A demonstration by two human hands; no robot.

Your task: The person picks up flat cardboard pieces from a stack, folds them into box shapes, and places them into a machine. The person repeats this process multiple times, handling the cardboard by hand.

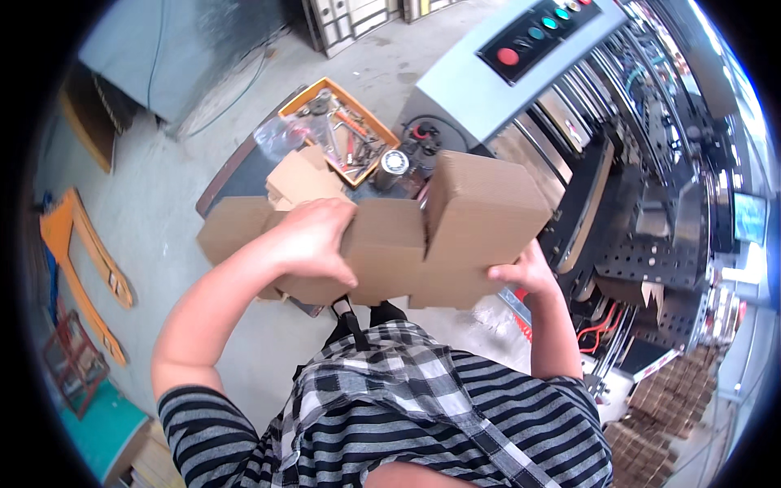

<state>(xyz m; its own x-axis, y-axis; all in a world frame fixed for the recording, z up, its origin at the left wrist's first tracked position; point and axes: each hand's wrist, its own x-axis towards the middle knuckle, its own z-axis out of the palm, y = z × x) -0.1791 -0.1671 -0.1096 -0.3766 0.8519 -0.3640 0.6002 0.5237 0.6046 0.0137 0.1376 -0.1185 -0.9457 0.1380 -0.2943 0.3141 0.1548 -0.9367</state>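
In front of my body I hold a bundle of brown cardboard boxes (472, 268), the right part standing taller than the rest. My left hand (313, 240) is closed over the left-middle part, its thumb pointing toward me and its fingertips hidden. At the right end my right hand (529, 270) grips the edge, with the thumb on the near face and the fingers out of sight behind. Just beyond my left hand, lighter cardboard pieces (301, 177) lie on a dark tabletop (232, 179). Whether the bundle touches that tabletop, I cannot tell.
A yellow tray (378, 122) of tools and a metal canister (394, 165) stand beyond the cardboard. To the right is a machine with a button panel (529, 49). Orange forks (89, 268) lie on the floor at left; stacked brown cardboard (675, 398) is at lower right.
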